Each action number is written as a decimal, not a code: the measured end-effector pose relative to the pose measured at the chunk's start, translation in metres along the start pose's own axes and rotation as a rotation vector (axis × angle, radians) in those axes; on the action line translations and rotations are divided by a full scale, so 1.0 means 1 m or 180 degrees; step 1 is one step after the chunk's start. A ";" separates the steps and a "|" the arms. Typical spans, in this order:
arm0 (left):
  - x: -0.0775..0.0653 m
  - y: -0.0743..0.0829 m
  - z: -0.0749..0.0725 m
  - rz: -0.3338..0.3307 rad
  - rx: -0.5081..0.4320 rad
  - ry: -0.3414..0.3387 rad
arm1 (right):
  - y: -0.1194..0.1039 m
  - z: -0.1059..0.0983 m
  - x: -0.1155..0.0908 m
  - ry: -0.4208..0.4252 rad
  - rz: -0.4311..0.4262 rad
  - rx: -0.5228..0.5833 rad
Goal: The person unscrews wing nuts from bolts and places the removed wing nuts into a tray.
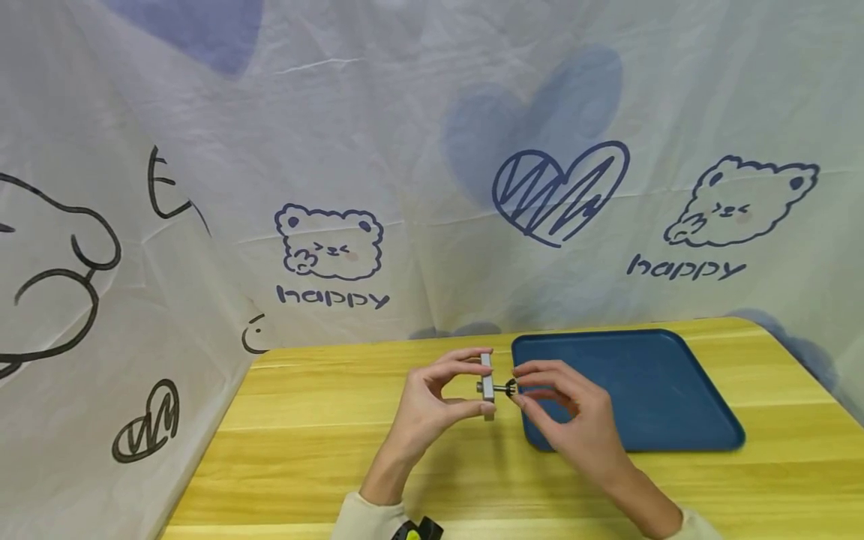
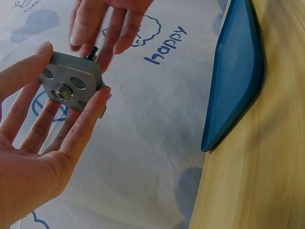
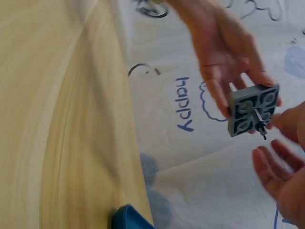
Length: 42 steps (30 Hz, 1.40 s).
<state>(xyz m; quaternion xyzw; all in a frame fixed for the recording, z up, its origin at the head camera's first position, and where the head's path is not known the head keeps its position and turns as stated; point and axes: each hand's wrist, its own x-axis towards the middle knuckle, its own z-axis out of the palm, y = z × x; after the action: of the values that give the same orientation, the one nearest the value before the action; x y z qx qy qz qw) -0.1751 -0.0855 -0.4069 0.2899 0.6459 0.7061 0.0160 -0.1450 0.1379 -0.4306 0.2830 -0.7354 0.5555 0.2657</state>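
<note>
My left hand holds a grey square block by opposite edges, between thumb and fingers, above the table. Round holes and a central metal knob show on the block's face in the left wrist view. In the right wrist view its other face has several round recesses. A thin metal shaft sticks out from the block's middle toward the right and ends in a black pronged tip. Around that tip my right hand has its fingers loosely bent, apparently without gripping it.
A blue tray lies on the right part of the wooden table, partly under my right hand. Behind and to the left hangs a white cloth with drawn bears and hearts. A black device sits at my left wrist.
</note>
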 end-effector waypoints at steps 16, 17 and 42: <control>0.000 0.000 0.007 -0.0167 -0.0041 -0.0095 | -0.003 -0.016 0.007 -0.0381 0.2322 0.1172; 0.000 0.000 0.007 -0.0173 -0.0039 -0.0100 | -0.003 -0.016 0.007 -0.0392 0.2341 0.1201; 0.000 0.001 0.005 -0.0134 0.0009 -0.0070 | -0.008 -0.006 0.003 -0.0331 0.1293 0.0676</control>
<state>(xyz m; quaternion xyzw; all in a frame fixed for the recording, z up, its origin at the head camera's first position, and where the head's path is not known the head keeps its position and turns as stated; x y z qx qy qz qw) -0.1727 -0.0815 -0.4065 0.2840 0.6526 0.7014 0.0375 -0.1410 0.1420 -0.4220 0.1838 -0.7274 0.6564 0.0790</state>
